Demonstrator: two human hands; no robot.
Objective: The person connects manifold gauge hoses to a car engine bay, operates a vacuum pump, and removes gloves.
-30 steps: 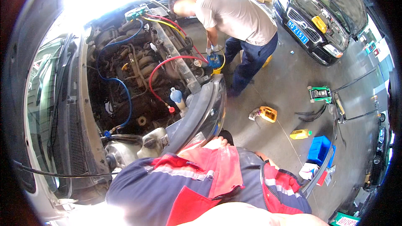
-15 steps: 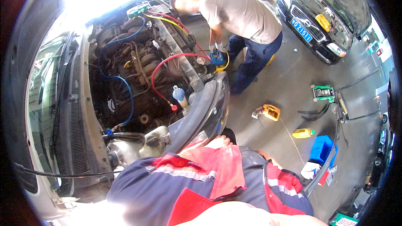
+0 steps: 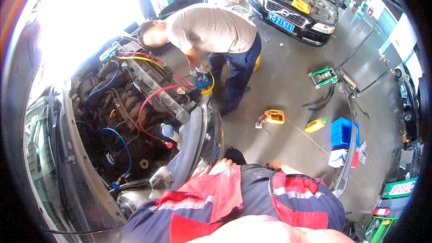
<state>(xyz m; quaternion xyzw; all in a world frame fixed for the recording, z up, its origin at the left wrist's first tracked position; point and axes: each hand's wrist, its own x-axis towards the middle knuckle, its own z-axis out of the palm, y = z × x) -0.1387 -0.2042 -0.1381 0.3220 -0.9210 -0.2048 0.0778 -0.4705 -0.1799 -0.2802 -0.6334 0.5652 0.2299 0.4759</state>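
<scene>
My left hand (image 3: 221,165) rests low by the headlight (image 3: 210,137) of the near car, fingers side by side and partly seen, with nothing visible in it. My right hand (image 3: 288,169) shows only as a sliver beyond my jacket (image 3: 256,189); its fingers are hidden. In front of me lies the open engine bay (image 3: 121,117). A red hose (image 3: 143,108) and a blue hose (image 3: 118,136) cross it, joining a green gauge set (image 3: 109,56) at the far side. A pale-blue-topped bottle (image 3: 167,130) stands near the headlight.
A co-worker (image 3: 211,29) bends over the car's front, gloved hands on a blue object (image 3: 202,81) with a yellow hose. On the floor are a cut yellow jug (image 3: 274,116), a yellow bottle (image 3: 316,125), a blue bin (image 3: 342,132) and a green floor jack (image 3: 323,77). Another car (image 3: 299,11) stands behind.
My view has swung to the right, so the scene sits further left and more floor shows at right. The co-worker stays bent over the blue object. My hands keep about the same place.
</scene>
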